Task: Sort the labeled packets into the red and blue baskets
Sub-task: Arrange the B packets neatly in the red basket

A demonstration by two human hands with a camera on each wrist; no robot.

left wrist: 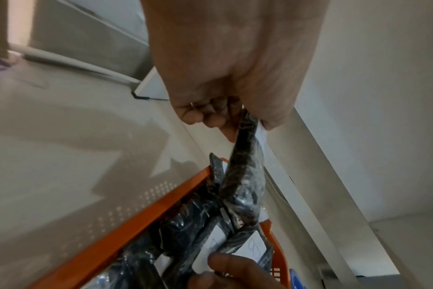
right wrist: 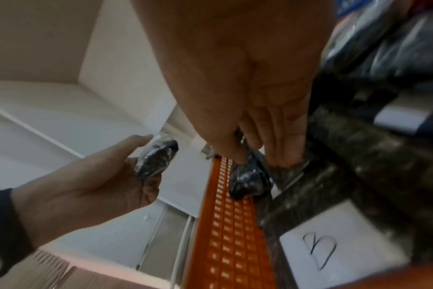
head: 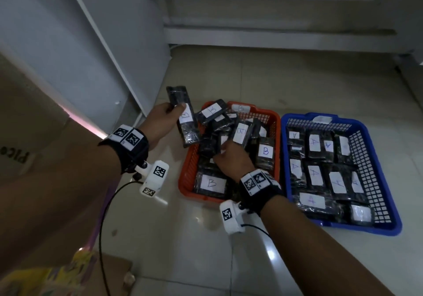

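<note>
A red basket (head: 275,121) on the floor holds a loose heap of black packets with white "B" labels (head: 265,151). To its right, a blue basket (head: 370,229) holds packets labeled "A" (head: 314,143). My left hand (head: 176,109) grips a black "B" packet (head: 186,126) by its upper half, above the red basket's far left corner (left wrist: 136,221). From the left wrist this packet (left wrist: 245,176) hangs down from the fingers. My right hand (head: 220,151) is down in the red basket, thumb and fingers pinching a black packet (right wrist: 250,181) by the basket wall (right wrist: 233,224).
A cardboard box (head: 34,135) stands at the left, with a white cabinet panel (head: 103,55) behind it. A low white step (head: 274,36) runs along the back. Black cables (head: 103,204) trail from the wrist cameras over the glossy tile floor (head: 194,250).
</note>
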